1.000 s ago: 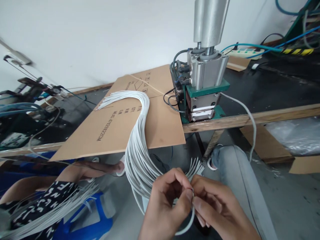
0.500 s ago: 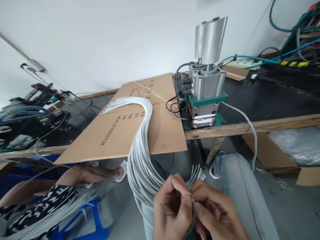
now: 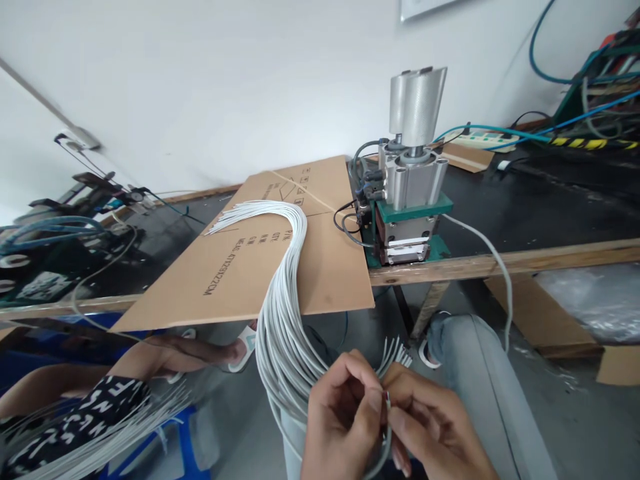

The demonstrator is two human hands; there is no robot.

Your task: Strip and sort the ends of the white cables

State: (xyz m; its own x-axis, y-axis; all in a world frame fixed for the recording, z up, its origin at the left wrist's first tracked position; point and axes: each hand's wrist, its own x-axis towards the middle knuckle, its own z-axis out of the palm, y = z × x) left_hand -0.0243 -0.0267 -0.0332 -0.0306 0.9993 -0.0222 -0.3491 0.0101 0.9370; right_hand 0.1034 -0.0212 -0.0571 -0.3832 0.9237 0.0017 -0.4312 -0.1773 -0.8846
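Observation:
My left hand [image 3: 345, 413] and my right hand [image 3: 425, 420] meet low in the view, over my lap. Between their pinched fingertips is the end of a grey cable [image 3: 385, 445], with small thin coloured wires just showing at its tip. Both hands are closed on it; the fingers partly cover the tip. Behind them a thick bundle of pale grey cables [image 3: 285, 293] curves up from my lap onto the flat cardboard [image 3: 330, 267]. Its far ends fan out on the cardboard's left side. More cable ends [image 3: 395, 353] stick out just beyond my right hand.
A press with metal cylinders [image 3: 413, 180] stands at the edge of the black bench [image 3: 540, 207]. Another machine [image 3: 40, 247] sits at the left. A seated person's leg [image 3: 165, 357], a blue stool [image 3: 185, 440] and more cables [image 3: 115, 440] are at lower left.
The view has tilted up slightly, so the bench and press sit lower. My hands stay pinched together on the cable end, where a little more of the wires and cable now shows.

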